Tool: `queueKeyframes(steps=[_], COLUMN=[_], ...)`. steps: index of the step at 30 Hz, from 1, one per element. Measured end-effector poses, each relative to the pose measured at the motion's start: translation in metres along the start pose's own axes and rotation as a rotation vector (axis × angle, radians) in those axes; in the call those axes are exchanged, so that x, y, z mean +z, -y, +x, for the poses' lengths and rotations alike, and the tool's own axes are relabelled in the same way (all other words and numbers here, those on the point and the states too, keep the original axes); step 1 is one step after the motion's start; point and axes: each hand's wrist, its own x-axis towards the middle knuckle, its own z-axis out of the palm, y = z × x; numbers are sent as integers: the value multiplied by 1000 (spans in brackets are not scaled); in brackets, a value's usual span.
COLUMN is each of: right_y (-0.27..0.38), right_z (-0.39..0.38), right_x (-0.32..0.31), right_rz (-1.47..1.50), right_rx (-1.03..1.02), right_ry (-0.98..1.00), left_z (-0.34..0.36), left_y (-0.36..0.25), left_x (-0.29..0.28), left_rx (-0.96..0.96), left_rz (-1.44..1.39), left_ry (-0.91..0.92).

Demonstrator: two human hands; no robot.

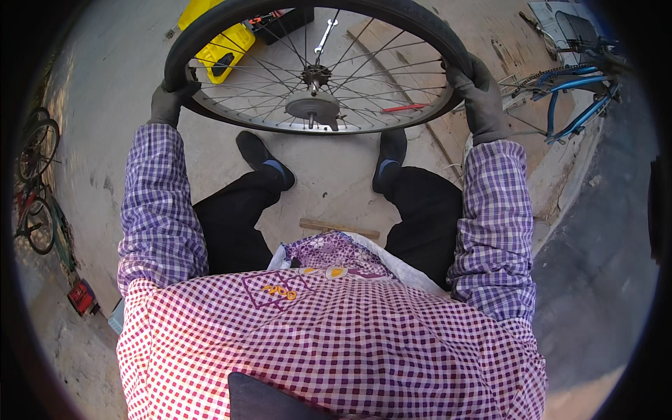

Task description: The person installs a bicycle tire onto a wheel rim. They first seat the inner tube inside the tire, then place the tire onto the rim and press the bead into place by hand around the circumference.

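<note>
Head view shows your two gloved hands clamped on opposite sides of a bicycle wheel (315, 66), held out flat in front of you above the concrete ground (329, 189). Your left hand (170, 101) wraps the black tyre at its left edge, and your right hand (481, 94) grips the tyre at its right edge, so the hands are well apart with the whole wheel between them. The hub (315, 105) with its round disc sits in the middle, just above your two black shoes. Through the spokes you see a spanner (324, 36) and a yellow container (222, 42) lying on the ground. A blue bicycle frame (574, 94) lies to your right, beyond your right hand.
</note>
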Motion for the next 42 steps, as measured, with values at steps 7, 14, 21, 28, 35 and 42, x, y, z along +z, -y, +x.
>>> queueKeyframes(steps=[7,14,21,28,35,42], right_y=[26,42,39,48,60,69], right_z=[2,-4,-3,-10,-21,-26], right_x=[-2,25,35,108,146,147], right_rz=[-177,-367,-548,-627,-723,-702], right_rx=[-1,-128,-95,-313,-412,-325], right_ry=[-138,-241,-190,-15,157,247], left_z=[3,-12,-36,-76,-101,-95], left_y=[-47,-112,-157,-186,-191,-190], left_x=[11,31,72,95,102,97], left_rx=[66,359,817,1158,1072,1019], left_rz=[94,353,576,716,871,965], left_ry=[-40,-13,-34,-75,33,188])
